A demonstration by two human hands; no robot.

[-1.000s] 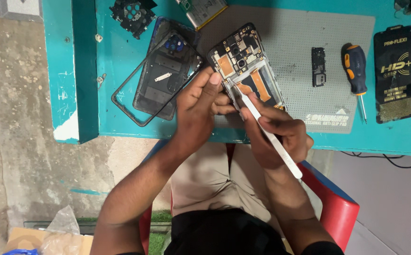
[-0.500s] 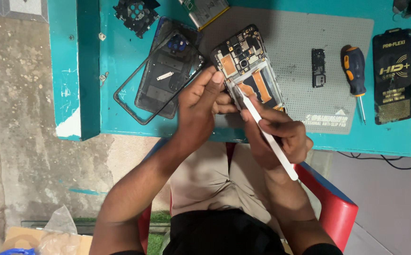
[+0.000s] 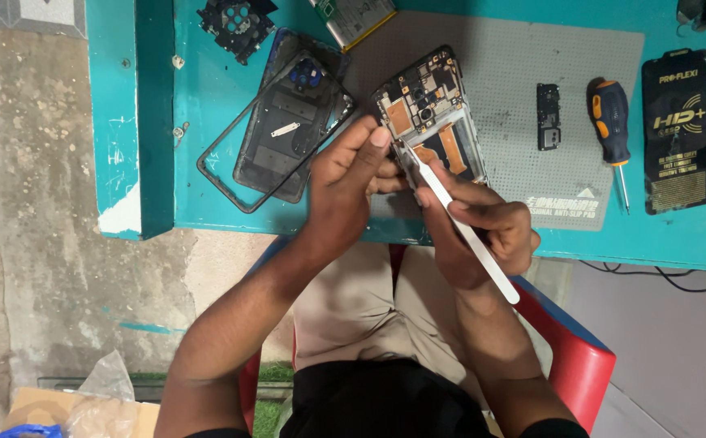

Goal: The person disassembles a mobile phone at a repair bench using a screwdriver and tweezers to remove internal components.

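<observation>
Not much has moved since a moment ago: your hands have stayed on the open phone [image 3: 432, 122], and the white stick [image 3: 460, 223] has only shifted a tiny bit along the phone's edge.

Your left hand [image 3: 345, 182] is in the middle of the frame. It grips the lower end of the phone, with the fingers curled round it and the thumb pressed near the left edge. Your right hand [image 3: 483, 231] is just to the right of it and lower. It is closed around the white stick, holding it like a pen. The tip of the stick touches the phone's left side, and the other end pokes out past your wrist toward the lower right.

The phone has no back on it, so you can see its little parts inside. It lies tilted on the grey mat [image 3: 523, 113] in the upper middle of the frame.

On the blue table [image 3: 207, 138], to the upper left of your hands, lie a dark back cover [image 3: 288, 122] and a thin black frame [image 3: 231, 174]. On the mat to the right sits a small black part [image 3: 548, 116]. Next to that is a screwdriver [image 3: 610, 122] with a blue and orange handle. Farther right is a flat black packet [image 3: 678, 130].
</observation>
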